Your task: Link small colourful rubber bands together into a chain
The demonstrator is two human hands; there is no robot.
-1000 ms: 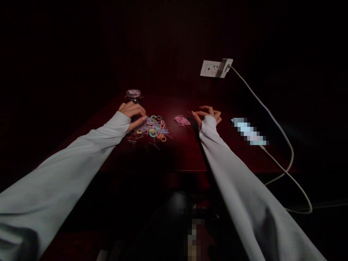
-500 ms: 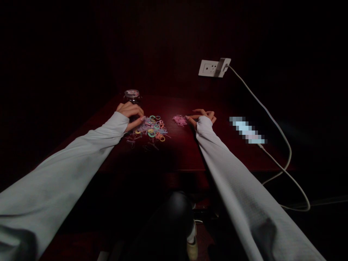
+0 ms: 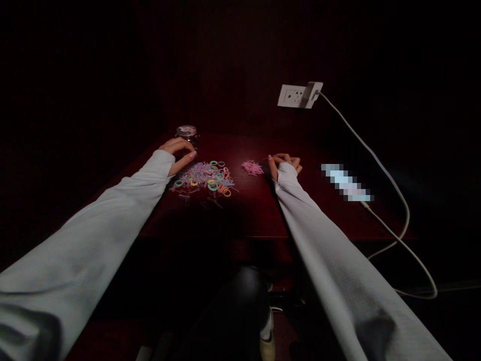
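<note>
A loose heap of small elastic hair bands (image 3: pixel 205 175), mostly lilac with some yellow, green and orange rings, lies on the dark red table (image 3: pixel 240 220). My left hand (image 3: pixel 178 150) is just above the heap's back left side, thumb and fingertips pinched together. Anything between those fingertips is too small to make out. To the right of the heap sits a smaller pile of pink hair bands (image 3: pixel 252 167). My right hand (image 3: pixel 284 163) is right of this pink pile, fingers curled and thumb against the index finger. What it may pinch cannot be made out.
A lidded clear jar (image 3: pixel 187 132) stands behind my left hand. A phone-like blurred bright object (image 3: pixel 347 183) lies at the right, with a white cable (image 3: pixel 379 160) running to a charger in the wall socket (image 3: pixel 295 96). The table's front edge (image 3: pixel 240 236) is near my knees.
My left hand has lifted slightly up and away from the heap of bands. My right hand has drawn back to the right from the pink pile. The view has shifted slightly.
</note>
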